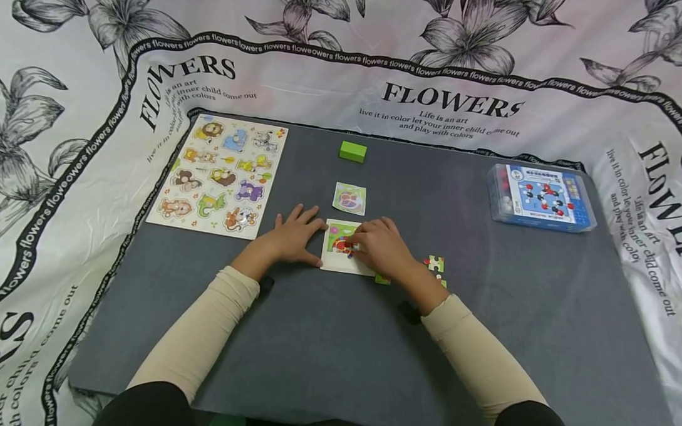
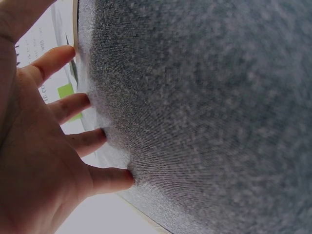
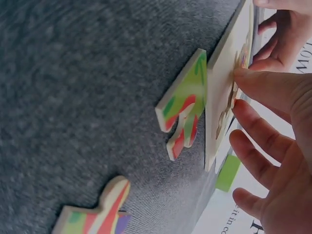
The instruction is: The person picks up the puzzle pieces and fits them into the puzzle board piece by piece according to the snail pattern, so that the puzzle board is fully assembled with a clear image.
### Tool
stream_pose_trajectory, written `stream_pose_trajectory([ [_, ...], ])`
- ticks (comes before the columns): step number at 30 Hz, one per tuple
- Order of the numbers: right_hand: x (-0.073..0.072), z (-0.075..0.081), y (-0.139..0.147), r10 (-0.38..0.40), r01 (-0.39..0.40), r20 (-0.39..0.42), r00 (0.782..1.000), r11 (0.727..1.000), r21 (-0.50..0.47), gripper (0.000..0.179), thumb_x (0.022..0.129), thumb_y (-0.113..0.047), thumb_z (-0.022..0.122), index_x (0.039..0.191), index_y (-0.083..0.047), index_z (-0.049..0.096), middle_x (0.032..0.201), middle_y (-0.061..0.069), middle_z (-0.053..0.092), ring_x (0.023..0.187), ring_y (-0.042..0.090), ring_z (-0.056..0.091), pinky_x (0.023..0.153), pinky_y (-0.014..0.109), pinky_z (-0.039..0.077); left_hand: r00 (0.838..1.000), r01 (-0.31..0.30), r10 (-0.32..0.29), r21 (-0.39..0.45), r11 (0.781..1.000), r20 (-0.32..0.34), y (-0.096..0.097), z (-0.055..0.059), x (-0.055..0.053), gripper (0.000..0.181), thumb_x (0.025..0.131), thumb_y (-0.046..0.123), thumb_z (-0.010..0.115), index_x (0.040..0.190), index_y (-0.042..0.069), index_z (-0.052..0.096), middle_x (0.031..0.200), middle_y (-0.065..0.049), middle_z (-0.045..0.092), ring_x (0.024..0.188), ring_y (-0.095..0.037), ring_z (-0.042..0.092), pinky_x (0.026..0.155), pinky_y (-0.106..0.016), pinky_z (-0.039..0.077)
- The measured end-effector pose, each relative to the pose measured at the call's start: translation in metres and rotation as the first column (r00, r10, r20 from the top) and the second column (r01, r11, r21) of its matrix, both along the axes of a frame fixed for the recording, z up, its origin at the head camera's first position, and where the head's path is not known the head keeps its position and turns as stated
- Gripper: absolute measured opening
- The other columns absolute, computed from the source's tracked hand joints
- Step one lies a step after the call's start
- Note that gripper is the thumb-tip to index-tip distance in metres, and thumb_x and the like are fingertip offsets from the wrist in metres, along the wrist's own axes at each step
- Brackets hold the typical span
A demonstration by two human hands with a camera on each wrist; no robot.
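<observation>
A small puzzle board (image 1: 339, 264) lies mid-table with colourful jigsaw pieces (image 1: 340, 238) in its upper part; its lower part is bare wood. My left hand (image 1: 295, 236) rests with spread fingers at the board's left edge, and in the left wrist view its fingertips (image 2: 127, 176) touch the grey cloth. My right hand (image 1: 382, 246) is over the board's right side. In the right wrist view its thumb and forefinger pinch a thin puzzle piece (image 3: 234, 93) at the board's surface. A green-and-red loose piece (image 3: 183, 95) lies beside the board, another piece (image 3: 109, 207) farther off.
A small picture card (image 1: 349, 199) lies just beyond the board, with a green block (image 1: 352, 152) behind it. An animal puzzle sheet (image 1: 215, 177) is at left. A clear-lidded box (image 1: 544, 198) stands at right. Further loose pieces (image 1: 436, 263) lie by the right forearm.
</observation>
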State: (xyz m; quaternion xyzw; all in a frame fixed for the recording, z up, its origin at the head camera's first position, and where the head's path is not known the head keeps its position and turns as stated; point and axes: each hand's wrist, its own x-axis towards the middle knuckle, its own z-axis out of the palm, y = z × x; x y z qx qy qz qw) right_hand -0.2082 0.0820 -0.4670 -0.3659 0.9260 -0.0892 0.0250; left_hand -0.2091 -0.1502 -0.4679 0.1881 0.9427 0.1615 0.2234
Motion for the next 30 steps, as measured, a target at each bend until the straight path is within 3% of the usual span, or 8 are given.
stream_pose_trajectory([
  [10, 0.003, 0.003, 0.003, -0.020, 0.022, -0.045, 0.999, 0.999, 0.033, 0.023, 0.085, -0.021, 0.076, 0.108, -0.019, 0.077, 0.107, 0.002, 0.070, 0.109, 0.027, 0.059, 0.109, 0.059, 0.030, 1.000, 0.011, -0.011, 0.010, 1.000, -0.012, 0.010, 0.004, -0.003, 0.077, 0.078, 0.047, 0.078, 0.143, 0.021, 0.045, 0.163, -0.012, 0.011, 0.148, -0.042, 0.001, 0.106, -0.075, 0.011],
  [15, 0.004, 0.005, 0.012, -0.043, 0.042, 0.056, 0.998, 0.999, 0.026, 0.026, 0.087, -0.021, 0.074, 0.113, -0.017, 0.074, 0.114, 0.002, 0.070, 0.114, 0.028, 0.058, 0.108, 0.059, 0.029, 1.000, 0.020, -0.020, 0.017, 1.000, -0.003, 0.014, 0.000, -0.001, 0.078, 0.078, 0.048, 0.078, 0.144, 0.021, 0.044, 0.163, -0.012, 0.011, 0.148, -0.042, 0.002, 0.106, -0.075, 0.011],
  [18, 0.006, 0.008, 0.024, -0.057, 0.061, 0.109, 0.992, 0.998, -0.029, 0.027, 0.088, -0.020, 0.073, 0.114, -0.016, 0.073, 0.116, 0.003, 0.070, 0.117, 0.027, 0.057, 0.109, 0.059, 0.028, 1.000, 0.024, -0.024, 0.021, 1.000, 0.000, 0.017, -0.003, 0.001, 0.079, 0.079, 0.048, 0.078, 0.144, 0.021, 0.044, 0.163, -0.012, 0.010, 0.148, -0.042, 0.002, 0.106, -0.075, 0.011],
  [23, 0.008, 0.012, 0.051, -0.074, 0.084, 0.102, 0.992, 0.992, -0.092, 0.030, 0.086, -0.019, 0.075, 0.115, -0.013, 0.072, 0.117, 0.006, 0.069, 0.117, 0.029, 0.057, 0.109, 0.061, 0.028, 1.000, 0.013, -0.012, 0.033, 0.999, -0.013, 0.017, -0.007, 0.003, 0.078, 0.078, 0.047, 0.079, 0.143, 0.021, 0.044, 0.163, -0.012, 0.011, 0.148, -0.042, 0.002, 0.106, -0.075, 0.011],
  [30, 0.008, 0.017, 0.099, -0.145, 0.155, 0.097, 0.985, 0.983, -0.100, 0.037, 0.083, -0.019, 0.078, 0.119, -0.012, 0.070, 0.119, 0.009, 0.068, 0.117, 0.031, 0.056, 0.107, 0.059, 0.028, 1.000, -0.008, 0.009, 0.029, 1.000, -0.014, 0.005, 0.001, 0.003, 0.081, 0.077, 0.046, 0.080, 0.144, 0.019, 0.044, 0.163, -0.013, 0.011, 0.148, -0.043, 0.001, 0.106, -0.076, 0.009],
])
